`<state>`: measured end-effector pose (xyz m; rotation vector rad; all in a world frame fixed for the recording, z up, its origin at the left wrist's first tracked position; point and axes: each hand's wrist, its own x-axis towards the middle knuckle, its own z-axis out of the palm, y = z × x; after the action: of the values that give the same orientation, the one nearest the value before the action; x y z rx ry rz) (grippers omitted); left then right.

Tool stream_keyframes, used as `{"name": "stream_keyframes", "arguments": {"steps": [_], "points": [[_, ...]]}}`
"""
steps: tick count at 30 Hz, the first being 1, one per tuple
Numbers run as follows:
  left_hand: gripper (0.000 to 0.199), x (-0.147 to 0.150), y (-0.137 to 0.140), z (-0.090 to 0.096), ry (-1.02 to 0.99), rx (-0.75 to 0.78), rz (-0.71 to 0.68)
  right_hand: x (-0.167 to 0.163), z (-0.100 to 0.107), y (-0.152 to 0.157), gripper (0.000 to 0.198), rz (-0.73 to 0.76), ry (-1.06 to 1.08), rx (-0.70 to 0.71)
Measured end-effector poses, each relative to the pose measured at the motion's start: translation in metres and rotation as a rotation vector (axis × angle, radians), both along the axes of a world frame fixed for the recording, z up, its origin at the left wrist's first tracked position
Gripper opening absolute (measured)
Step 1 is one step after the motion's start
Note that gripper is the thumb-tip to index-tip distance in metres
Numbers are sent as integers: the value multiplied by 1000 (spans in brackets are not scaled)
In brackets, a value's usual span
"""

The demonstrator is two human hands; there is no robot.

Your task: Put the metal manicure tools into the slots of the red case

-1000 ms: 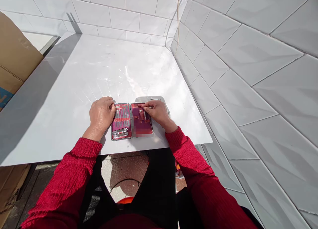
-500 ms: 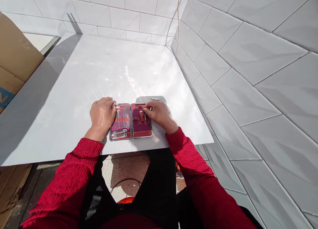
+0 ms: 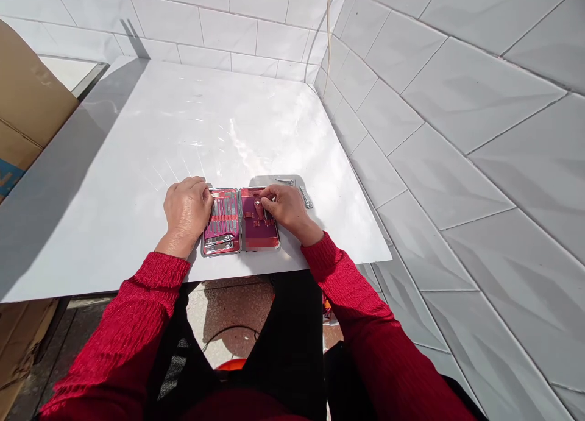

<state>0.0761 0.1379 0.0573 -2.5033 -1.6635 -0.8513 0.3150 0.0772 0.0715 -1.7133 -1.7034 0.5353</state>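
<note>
An open manicure case [image 3: 242,245] with a purple and red lining lies near the table's front edge. Its left half holds a row of slim metal tools [image 3: 223,215] under a red band, with nail clippers [image 3: 218,244] below them. My left hand [image 3: 188,209] is closed at the case's left rim, fingertips on the edge. Over the right half, my right hand [image 3: 284,206] is closed in a pinch beside a small red snap pouch [image 3: 258,209]. A bit of metal shows under those fingertips, but what they grip is mostly hidden.
Behind my right hand, small metal clippers [image 3: 305,197] and another small metal tool [image 3: 286,181] lie in the case's shadow. A cardboard box [image 3: 31,98] stands at the left. Tiled walls [image 3: 411,141] border the white table [image 3: 183,122] behind and on the right.
My right hand has shifted slightly left and now covers more of the pouch. The metal clippers beyond it show more fully. My left hand stays at the rim.
</note>
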Motion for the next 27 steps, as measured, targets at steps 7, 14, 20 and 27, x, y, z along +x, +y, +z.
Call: {"name": "stream_keyframes", "arguments": {"steps": [7,14,20,27], "points": [[26,0,0,0,2,2,11,-1,-8,1,18,6,-36,29],[26,-1,1,0,14,4,14,-3,-3,-3,19,36,-95,40],[27,-2,3,-1,34,19,6,11,-5,1,18,-39,-62,135],[29,-2,3,-3,-23,7,-3,58,4,7,20,-483,-136,218]]}}
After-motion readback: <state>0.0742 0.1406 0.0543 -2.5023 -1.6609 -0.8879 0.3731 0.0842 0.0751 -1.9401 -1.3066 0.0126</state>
